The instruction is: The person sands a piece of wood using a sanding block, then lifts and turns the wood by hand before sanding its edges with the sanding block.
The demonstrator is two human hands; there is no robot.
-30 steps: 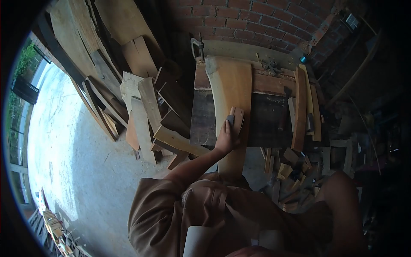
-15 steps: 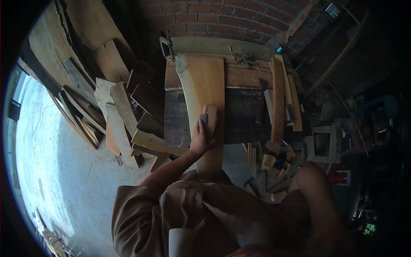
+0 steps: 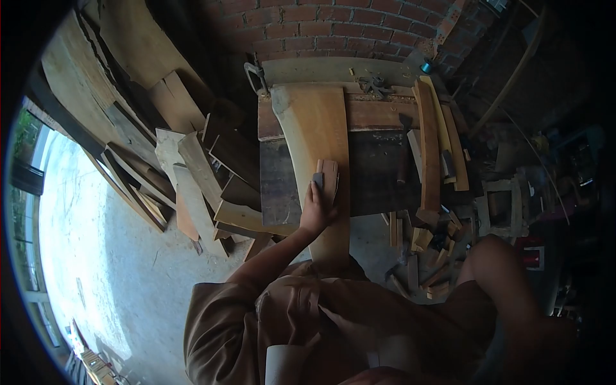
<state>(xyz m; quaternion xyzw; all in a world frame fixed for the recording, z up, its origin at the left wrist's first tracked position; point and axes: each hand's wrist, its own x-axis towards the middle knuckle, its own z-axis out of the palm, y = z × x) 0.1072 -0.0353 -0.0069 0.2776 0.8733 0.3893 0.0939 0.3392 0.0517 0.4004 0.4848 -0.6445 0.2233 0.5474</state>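
My left hand [image 3: 316,208] is closed around a small wooden block [image 3: 329,175], its thumb over a dark grey piece [image 3: 318,179] at the block's left side. Under the block lies a long tan board [image 3: 319,122] with a curved, pale left edge. This board runs from the back of the workbench [image 3: 378,196] past its front edge towards my body. At the right my bent right arm [image 3: 497,276] reaches down into shadow, and the hand itself does not show.
A C-clamp [image 3: 256,77] sits at the bench's back left corner. Long wood strips [image 3: 428,151] and a dark-handled tool [image 3: 403,151] lie on the right side. Offcuts [image 3: 443,256] litter the floor there, and planks [image 3: 192,160] lean at the left.
The camera view has shifted, so the scene sits further right. On the board, my left hand and the block keep nearly the same spot.
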